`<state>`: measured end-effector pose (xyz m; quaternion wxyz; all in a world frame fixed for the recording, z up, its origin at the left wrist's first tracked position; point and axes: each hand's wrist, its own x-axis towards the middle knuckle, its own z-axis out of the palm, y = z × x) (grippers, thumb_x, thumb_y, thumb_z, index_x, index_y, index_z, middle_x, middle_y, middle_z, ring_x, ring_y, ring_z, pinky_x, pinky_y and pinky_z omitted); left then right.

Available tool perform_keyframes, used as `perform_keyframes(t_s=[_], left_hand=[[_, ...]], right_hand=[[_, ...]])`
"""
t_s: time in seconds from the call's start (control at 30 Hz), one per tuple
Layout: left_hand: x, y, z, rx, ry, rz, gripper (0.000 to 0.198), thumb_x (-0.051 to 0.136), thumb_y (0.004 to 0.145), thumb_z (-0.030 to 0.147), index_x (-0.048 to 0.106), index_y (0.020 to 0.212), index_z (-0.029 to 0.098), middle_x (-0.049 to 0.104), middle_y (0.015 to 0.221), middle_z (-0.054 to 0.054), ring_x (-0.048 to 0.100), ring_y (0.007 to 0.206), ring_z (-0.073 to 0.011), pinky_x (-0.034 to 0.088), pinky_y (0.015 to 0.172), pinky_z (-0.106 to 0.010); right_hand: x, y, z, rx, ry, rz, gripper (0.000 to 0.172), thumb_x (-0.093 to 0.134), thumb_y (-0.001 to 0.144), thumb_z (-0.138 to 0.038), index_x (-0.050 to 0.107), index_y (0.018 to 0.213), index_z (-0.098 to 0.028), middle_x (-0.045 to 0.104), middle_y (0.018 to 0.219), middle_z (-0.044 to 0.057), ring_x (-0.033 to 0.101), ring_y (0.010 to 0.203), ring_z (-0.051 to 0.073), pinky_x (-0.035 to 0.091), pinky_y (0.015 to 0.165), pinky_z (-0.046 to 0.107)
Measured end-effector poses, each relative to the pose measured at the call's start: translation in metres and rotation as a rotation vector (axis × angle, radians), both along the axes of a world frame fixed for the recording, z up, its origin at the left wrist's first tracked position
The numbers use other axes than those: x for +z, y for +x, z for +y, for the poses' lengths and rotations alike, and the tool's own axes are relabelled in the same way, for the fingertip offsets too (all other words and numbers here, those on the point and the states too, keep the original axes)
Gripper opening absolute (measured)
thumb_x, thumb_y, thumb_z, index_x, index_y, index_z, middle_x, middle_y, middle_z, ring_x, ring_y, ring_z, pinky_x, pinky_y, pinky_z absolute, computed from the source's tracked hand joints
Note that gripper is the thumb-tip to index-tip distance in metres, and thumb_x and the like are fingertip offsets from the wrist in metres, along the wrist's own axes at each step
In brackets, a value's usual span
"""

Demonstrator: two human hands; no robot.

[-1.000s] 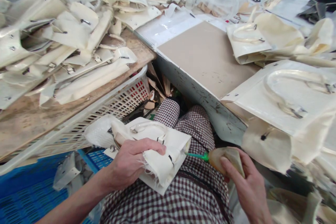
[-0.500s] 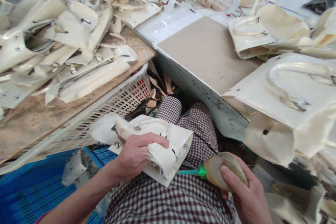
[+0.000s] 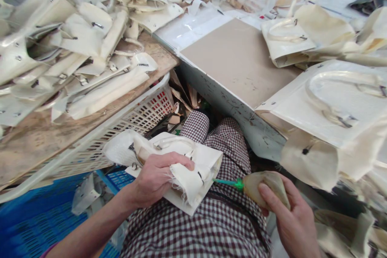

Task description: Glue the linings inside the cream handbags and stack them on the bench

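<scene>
Over my lap, on checked cloth, my left hand grips a cream bag piece with a clear looped handle and frayed threads at its near edge. The thumb lies on top of the folded flap. My right hand is wrapped round a soft squeeze bottle, which is stained and has a green collar. Its thin green nozzle points left, the tip at the right edge of the bag piece; whether it touches is not clear.
Cream bag pieces are heaped on a wooden board at left. Below it are a white basket and a blue crate. A brown sheet covers the table ahead; another bag overhangs its right edge.
My right hand has moved a little right and up with the bottle, and the nozzle has slid out along the bag piece's right edge. My left hand is nearly unmoved.
</scene>
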<state>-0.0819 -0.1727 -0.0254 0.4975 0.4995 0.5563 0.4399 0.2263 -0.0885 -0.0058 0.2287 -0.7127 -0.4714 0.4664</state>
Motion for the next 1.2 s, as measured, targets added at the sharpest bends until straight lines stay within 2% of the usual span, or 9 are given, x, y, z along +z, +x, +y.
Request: perform_keyframes(t_s=[0.2, 0.4, 0.6, 0.73, 0.83, 1.0, 1.2], left_hand=[[0.004, 0.001, 0.002, -0.001, 0.049, 0.03, 0.024, 0.058, 0.099, 0.032, 0.077, 0.106, 0.019, 0.078, 0.107, -0.008, 0.073, 0.097, -0.0229, 0.057, 0.089, -0.029], [0.005, -0.001, 0.005, -0.016, 0.051, 0.054, 0.024, 0.06, 0.099, 0.033, 0.077, 0.106, 0.019, 0.078, 0.106, -0.009, 0.073, 0.097, -0.0231, 0.056, 0.088, -0.029], [0.004, -0.002, 0.006, -0.017, 0.075, 0.078, 0.023, 0.061, 0.098, 0.035, 0.077, 0.105, 0.02, 0.078, 0.107, -0.011, 0.073, 0.097, -0.0248, 0.055, 0.093, -0.033], [0.005, -0.001, 0.005, 0.009, 0.032, 0.06, 0.029, 0.059, 0.098, 0.042, 0.077, 0.104, 0.019, 0.078, 0.105, -0.012, 0.073, 0.096, -0.0255, 0.056, 0.087, -0.032], [0.004, -0.001, 0.005, 0.004, 0.031, 0.068, 0.032, 0.058, 0.098, 0.043, 0.077, 0.104, 0.018, 0.078, 0.105, -0.013, 0.073, 0.098, -0.026, 0.056, 0.089, -0.034], [0.004, -0.004, 0.006, -0.012, 0.068, 0.101, 0.03, 0.056, 0.099, 0.039, 0.078, 0.105, 0.019, 0.078, 0.107, -0.013, 0.072, 0.098, -0.0262, 0.056, 0.095, -0.038], [0.004, -0.001, 0.005, -0.023, 0.075, 0.069, 0.032, 0.056, 0.099, 0.043, 0.077, 0.106, 0.02, 0.078, 0.107, -0.01, 0.072, 0.099, -0.0262, 0.056, 0.091, -0.033]], right_hand=[[-0.003, -0.002, -0.01, 0.004, -0.079, 0.186, 0.057, 0.078, 0.072, -0.06, 0.069, 0.112, -0.02, 0.075, 0.097, 0.007, 0.066, 0.074, 0.026, 0.051, 0.048, 0.028], [-0.004, 0.004, -0.001, 0.018, 0.046, -0.024, 0.054, 0.077, 0.071, -0.06, 0.069, 0.108, -0.021, 0.075, 0.097, 0.005, 0.069, 0.086, 0.028, 0.056, 0.062, 0.029], [-0.011, 0.005, -0.009, 0.012, 0.026, 0.121, 0.056, 0.078, 0.071, -0.058, 0.07, 0.112, -0.021, 0.076, 0.1, 0.004, 0.07, 0.088, 0.026, 0.057, 0.071, 0.028], [-0.017, 0.002, -0.006, 0.015, 0.079, 0.005, 0.054, 0.075, 0.073, -0.061, 0.069, 0.109, -0.021, 0.077, 0.099, 0.005, 0.07, 0.091, 0.029, 0.058, 0.075, 0.031], [-0.016, 0.0, -0.004, -0.002, 0.096, -0.071, 0.056, 0.07, 0.076, -0.064, 0.066, 0.112, -0.021, 0.076, 0.099, 0.006, 0.07, 0.091, 0.03, 0.058, 0.072, 0.032], [-0.014, 0.001, -0.007, 0.013, 0.113, -0.08, 0.054, 0.07, 0.077, -0.063, 0.065, 0.111, -0.022, 0.075, 0.104, 0.006, 0.068, 0.096, 0.03, 0.055, 0.082, 0.035], [-0.015, 0.0, -0.003, 0.014, 0.094, -0.082, 0.059, 0.07, 0.075, -0.066, 0.064, 0.114, -0.022, 0.073, 0.105, 0.006, 0.067, 0.098, 0.031, 0.051, 0.087, 0.038]])
